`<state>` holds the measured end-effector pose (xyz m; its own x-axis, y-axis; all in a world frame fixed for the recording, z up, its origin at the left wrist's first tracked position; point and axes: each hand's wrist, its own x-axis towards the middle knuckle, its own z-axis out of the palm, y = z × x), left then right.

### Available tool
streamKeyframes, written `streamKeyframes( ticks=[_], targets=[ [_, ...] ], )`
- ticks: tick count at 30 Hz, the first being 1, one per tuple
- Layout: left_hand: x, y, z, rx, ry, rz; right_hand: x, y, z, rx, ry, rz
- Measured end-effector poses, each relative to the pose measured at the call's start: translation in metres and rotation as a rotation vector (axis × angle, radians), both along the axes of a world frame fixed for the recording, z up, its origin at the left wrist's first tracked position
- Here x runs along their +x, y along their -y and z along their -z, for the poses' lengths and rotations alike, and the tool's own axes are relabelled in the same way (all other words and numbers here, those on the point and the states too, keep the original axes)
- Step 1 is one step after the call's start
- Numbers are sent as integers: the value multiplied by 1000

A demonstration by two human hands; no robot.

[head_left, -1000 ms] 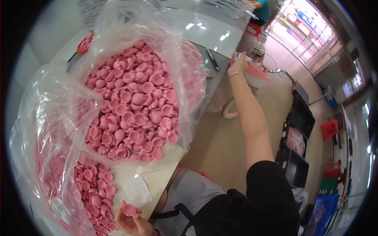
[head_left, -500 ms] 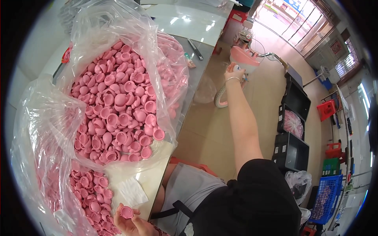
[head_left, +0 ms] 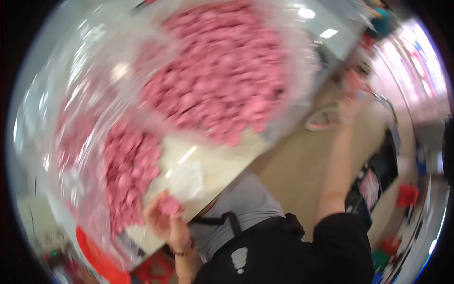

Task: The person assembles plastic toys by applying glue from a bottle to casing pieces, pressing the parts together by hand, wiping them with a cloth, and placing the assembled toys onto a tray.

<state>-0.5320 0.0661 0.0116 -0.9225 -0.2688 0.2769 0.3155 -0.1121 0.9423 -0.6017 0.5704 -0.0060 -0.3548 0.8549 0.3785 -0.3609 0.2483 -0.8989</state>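
The picture is motion-blurred. My left hand [head_left: 163, 220] sits at the near table edge, fingers closed on one small pink cap [head_left: 169, 205]. Just beside it lies a clear plastic bag of pink caps [head_left: 127, 165]. A larger clear bag heaped with pink caps [head_left: 222, 71] fills the table behind. My right arm stretches out over the floor to the right. My right hand [head_left: 351, 102] is far from the table and grips a blurred pink object [head_left: 352, 79].
The white table [head_left: 217, 163] carries a small clear wrapper [head_left: 187, 182] near its edge. A red tub [head_left: 94, 255] stands below on the left. A pale round thing [head_left: 321, 118] lies on the tan floor. Dark shelving and red crates [head_left: 406, 194] line the right side.
The view has swung down and left, so the bags now fill the upper frame. My right arm stays stretched out to the right. My left hand still holds the pink cap.
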Motion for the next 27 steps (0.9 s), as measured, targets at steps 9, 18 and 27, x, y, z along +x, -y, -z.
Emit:
streamKeyframes(
  ticks=[9, 18, 27],
  targets=[
    [-1, 20, 1, 393, -19, -7, 59, 218, -56, 59, 16, -904],
    [5, 13, -14, 300, 105, 148, 60, 349, -39, -642, -7, -1218],
    [2, 11, -12, 276, 165, 295, 24, 367, -38, -24, -86, -973]
  ],
)
